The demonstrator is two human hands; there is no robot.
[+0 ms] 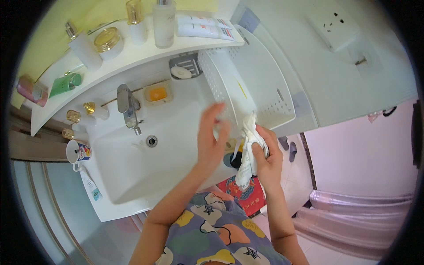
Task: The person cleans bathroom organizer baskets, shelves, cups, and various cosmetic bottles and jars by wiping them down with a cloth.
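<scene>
My right hand point(270, 155) grips a crumpled white cloth point(251, 142), which bears some print and hangs down below the fingers. To its left, my left hand point(212, 137) is raised over the right edge of the white sink point(132, 172). It is blurred by motion, with the thumb and fingers apart and nothing plainly held. Just beyond both hands is a white perforated plastic basket point(265, 76), with a yellow streak point(241, 87) inside. Partly behind the cloth, a dark round item point(236, 160) shows; I cannot tell what it is.
A chrome faucet point(127, 106) stands behind the drain point(151, 141). An orange soap bar point(157, 94) and a pale soap bar point(181, 72) sit in dishes. Several cosmetic containers line the shelf point(139, 53). A mug point(78, 152) and a tube point(90, 184) rest on the left rim.
</scene>
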